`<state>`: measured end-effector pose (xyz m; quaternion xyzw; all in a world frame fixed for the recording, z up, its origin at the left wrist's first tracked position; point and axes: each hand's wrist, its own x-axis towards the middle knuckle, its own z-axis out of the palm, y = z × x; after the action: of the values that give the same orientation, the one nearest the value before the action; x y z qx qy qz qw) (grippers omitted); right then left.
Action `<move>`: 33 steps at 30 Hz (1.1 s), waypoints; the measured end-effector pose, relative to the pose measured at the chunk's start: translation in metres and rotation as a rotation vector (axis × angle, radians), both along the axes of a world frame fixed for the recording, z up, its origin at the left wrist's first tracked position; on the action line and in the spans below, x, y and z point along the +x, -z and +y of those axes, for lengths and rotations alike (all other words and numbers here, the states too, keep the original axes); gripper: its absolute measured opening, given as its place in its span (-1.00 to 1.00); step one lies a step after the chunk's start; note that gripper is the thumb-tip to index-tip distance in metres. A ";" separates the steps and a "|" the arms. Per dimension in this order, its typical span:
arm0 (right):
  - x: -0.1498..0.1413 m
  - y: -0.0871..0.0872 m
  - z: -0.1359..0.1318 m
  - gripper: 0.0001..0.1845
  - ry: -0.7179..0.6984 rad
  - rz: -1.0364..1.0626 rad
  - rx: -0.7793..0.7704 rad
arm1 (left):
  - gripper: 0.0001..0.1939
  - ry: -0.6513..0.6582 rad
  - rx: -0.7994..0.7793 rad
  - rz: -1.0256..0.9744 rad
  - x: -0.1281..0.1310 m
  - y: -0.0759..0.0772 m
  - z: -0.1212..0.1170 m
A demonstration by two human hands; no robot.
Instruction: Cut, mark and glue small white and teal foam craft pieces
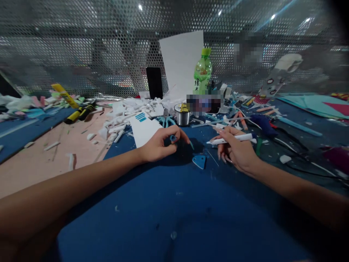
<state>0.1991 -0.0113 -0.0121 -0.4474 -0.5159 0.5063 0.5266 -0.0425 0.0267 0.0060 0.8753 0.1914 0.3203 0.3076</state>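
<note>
My right hand (236,149) grips a white marker (231,139) with a dark blue end; its tip points left. Across from it, my left hand (165,143) is curled above the mat, with its index finger reaching down to the right. A small round blue thing (173,138), possibly a cap, shows between its bent fingers. Below and between both hands lies a blue rounded-triangle piece (199,162) with small holes and a pale edge, flat on the dark blue mat (163,211). Neither hand touches that piece. Under my left hand the mat is in shadow.
Behind my hands stand a wire spool (183,117), blue-handled scissors (165,120), a green bottle (203,72) and a black phone (154,83). White scraps (120,123) and a white card (144,129) lie left. Cables (297,149) run along the right.
</note>
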 end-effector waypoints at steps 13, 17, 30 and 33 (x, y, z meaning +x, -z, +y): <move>-0.005 -0.008 -0.018 -0.79 0.081 0.066 0.279 | -0.87 -0.203 0.219 0.218 0.007 0.018 -0.002; -0.006 -0.009 -0.024 -0.80 -0.012 0.061 0.236 | -0.86 -0.201 0.254 0.267 0.005 0.014 -0.005; -0.017 -0.018 -0.033 -0.78 -0.120 -0.023 0.195 | -0.82 -0.141 0.435 0.216 0.001 0.011 -0.006; -0.015 -0.017 -0.035 -0.74 -0.161 -0.083 0.203 | -0.76 -0.105 0.501 0.182 0.000 0.008 -0.009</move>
<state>0.1839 -0.0467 0.0048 -0.3696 -0.6201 0.4733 0.5048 -0.0423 0.0182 -0.0025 0.9382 0.1782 0.2933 0.0461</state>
